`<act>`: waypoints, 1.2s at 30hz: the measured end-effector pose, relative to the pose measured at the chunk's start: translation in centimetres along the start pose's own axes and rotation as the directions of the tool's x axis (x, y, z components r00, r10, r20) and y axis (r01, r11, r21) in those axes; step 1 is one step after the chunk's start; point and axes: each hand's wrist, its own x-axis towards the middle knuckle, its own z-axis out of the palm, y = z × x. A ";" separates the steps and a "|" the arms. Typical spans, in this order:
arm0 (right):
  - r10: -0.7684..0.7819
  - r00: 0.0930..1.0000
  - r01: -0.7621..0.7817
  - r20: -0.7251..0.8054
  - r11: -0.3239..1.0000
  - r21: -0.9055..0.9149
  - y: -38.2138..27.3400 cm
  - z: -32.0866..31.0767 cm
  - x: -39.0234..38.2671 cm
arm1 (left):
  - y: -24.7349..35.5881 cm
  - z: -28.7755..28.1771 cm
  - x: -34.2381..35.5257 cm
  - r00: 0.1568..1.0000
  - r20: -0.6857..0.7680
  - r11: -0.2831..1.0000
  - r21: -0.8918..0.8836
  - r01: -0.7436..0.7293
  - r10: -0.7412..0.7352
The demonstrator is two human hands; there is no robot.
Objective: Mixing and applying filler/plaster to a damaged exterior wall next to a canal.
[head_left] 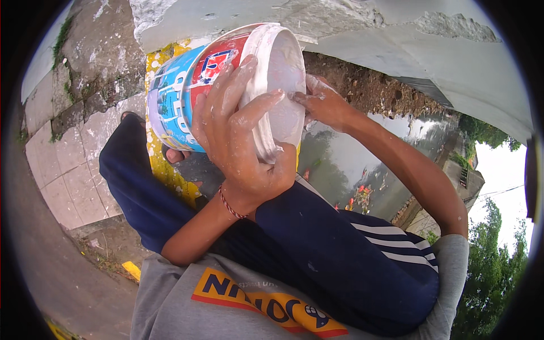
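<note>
A paint bucket (192, 90) with a red and blue printed side and a white rim lies tilted, its round white end toward the right. My left hand (243, 130), spattered with white paint, wraps over its side, index finger and thumb at the rim. At the far right side of that rim, my right hand (326, 105) pinches the edge, thumb in front and the other fingers mostly hidden behind. Whether the pale end is a lid or the bucket's open mouth, I cannot tell. A braided bracelet (229, 205) circles my left wrist.
Beneath the bucket runs a yellow-painted ledge (175, 184) with white spatters. To the right lies murky water (391, 147) with floating litter. A pale wall (362, 39) rises beyond; paving tiles (79, 170) lie left. My legs in dark blue trousers (340, 255) are bent close below.
</note>
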 end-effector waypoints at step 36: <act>0.015 0.992 -0.019 -0.123 0.999 -0.032 0.3 1.2 0.4 | 0.4 0.6 -0.7 0.999 0.031 0.997 0.062 -0.038 0.036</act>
